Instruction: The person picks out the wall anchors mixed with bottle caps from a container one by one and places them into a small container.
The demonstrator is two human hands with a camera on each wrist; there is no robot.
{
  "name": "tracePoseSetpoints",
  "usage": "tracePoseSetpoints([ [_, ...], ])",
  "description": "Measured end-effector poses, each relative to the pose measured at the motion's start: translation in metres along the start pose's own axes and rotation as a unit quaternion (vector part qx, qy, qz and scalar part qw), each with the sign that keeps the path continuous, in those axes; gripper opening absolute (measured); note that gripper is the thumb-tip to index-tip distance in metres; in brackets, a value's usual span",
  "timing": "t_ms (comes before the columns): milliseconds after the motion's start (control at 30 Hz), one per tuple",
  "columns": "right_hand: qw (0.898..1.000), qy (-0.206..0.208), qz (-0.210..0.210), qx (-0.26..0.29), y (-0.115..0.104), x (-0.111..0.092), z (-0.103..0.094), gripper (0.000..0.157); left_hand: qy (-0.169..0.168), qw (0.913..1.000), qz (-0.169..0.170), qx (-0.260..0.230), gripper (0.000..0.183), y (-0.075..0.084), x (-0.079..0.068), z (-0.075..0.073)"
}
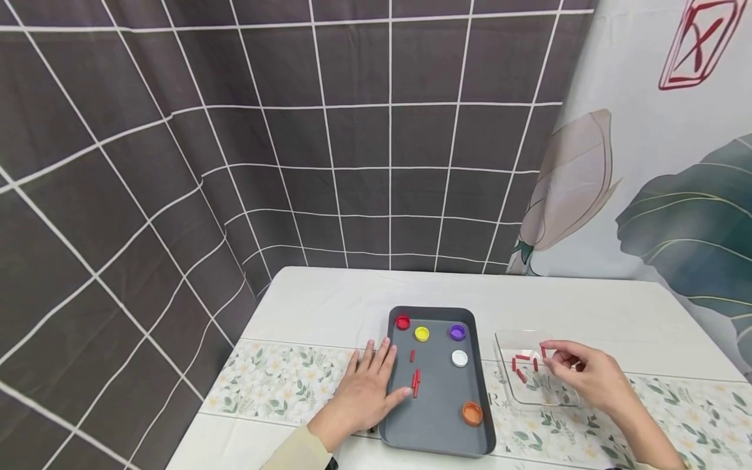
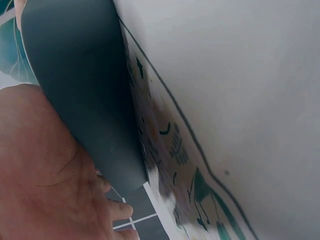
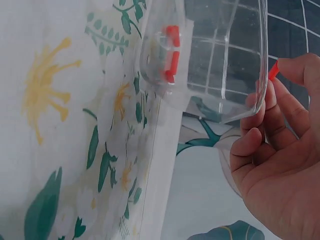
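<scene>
My right hand pinches a small red stick between thumb and fingertip, at the right side of a clear container. Inside that container lie several more red sticks. With fingers spread, my left hand rests along the left rim of a grey tray, its thumb reaching over the edge. A few red sticks lie in the tray's left half, near that thumb. In the left wrist view, the palm is against the tray's outer wall.
Round caps stand in the tray: red, yellow and purple at the far end, white at the right, orange near the front. A floral band crosses the white table; a dark gridded curtain hangs behind.
</scene>
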State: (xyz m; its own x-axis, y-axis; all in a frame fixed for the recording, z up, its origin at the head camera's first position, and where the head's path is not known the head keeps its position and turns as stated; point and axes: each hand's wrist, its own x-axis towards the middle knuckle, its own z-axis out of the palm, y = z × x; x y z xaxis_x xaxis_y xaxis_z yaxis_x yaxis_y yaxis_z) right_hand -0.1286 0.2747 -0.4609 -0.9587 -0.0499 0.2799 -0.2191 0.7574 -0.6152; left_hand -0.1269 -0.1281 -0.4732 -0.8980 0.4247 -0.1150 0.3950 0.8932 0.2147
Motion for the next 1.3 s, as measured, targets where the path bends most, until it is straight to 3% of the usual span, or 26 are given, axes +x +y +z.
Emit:
tracePoseSetpoints([
  [533,1.0,-0.004,-0.008,0.023,0.002,-0.001,-0.001,0.031,-0.004,1.0,0.0,-0.008,0.083,0.001,-0.001,-0.003],
  [733,0.997,-0.005,-0.051,0.056,-0.018,0.006,0.014,0.028,-0.003,1.0,0.0,-0.007,0.083,0.001,-0.002,-0.003],
  [1000,0.985,-0.021,-0.133,0.112,-0.052,0.019,0.047,0.026,-0.003,1.0,-0.001,-0.009,0.083,0.0,-0.001,-0.002],
  [1300,0.981,-0.09,-0.119,0.125,-0.078,0.027,0.071,0.024,-0.002,1.0,-0.001,-0.005,0.084,-0.001,-0.001,0.0],
])
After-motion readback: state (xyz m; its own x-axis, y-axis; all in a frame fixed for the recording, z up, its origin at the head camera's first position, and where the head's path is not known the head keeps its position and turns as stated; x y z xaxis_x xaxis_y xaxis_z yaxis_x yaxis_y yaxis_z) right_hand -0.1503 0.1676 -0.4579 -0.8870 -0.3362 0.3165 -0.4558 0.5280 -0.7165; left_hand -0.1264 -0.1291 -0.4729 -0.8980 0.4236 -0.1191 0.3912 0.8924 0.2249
